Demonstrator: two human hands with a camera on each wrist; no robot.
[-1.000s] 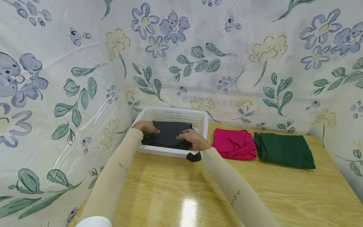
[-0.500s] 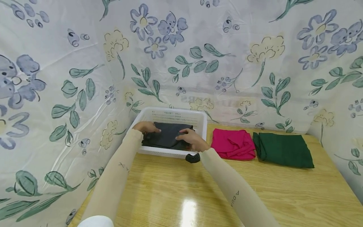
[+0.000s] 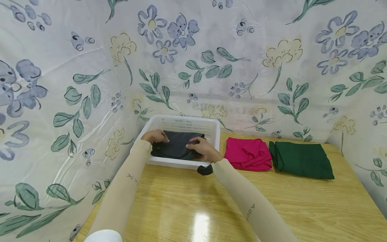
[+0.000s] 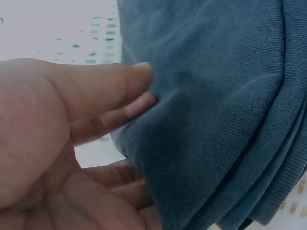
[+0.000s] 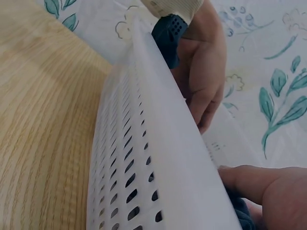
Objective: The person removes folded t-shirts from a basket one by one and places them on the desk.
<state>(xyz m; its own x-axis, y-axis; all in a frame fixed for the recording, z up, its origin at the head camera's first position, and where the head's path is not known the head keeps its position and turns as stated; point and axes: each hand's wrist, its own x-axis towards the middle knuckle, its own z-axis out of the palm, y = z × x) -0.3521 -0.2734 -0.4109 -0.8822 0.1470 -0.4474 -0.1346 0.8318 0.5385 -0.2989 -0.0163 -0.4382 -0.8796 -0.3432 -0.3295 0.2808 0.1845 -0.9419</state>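
Note:
A folded dark grey cloth (image 3: pixel 178 144) lies inside a white perforated plastic basket (image 3: pixel 178 163). At its left end my left hand (image 3: pixel 155 136) grips the edge. In the left wrist view, the thumb of that hand is above the folded layers (image 4: pixel 206 105), with the other fingers at and partly behind the edge. My right hand (image 3: pixel 207 149) holds the right end, thumb pointing inward over the cloth. Right wrist view: my right thumb (image 5: pixel 249 182) shows just inside the basket rim (image 5: pixel 177 143), a bit of cloth beneath it. Its other fingers are mostly hidden.
To the right of the basket lie a folded bright pink cloth (image 3: pixel 248 154) and a folded dark green cloth (image 3: pixel 302 159) on the wooden table (image 3: pixel 169 201). A floral sheet (image 3: pixel 211 87) hangs close behind the basket and along its left side.
Both hands stay at the two ends of the grey cloth. The left fingers have bent in a little, and the cloth's upper layer has shifted slightly. The head view has drifted slightly.

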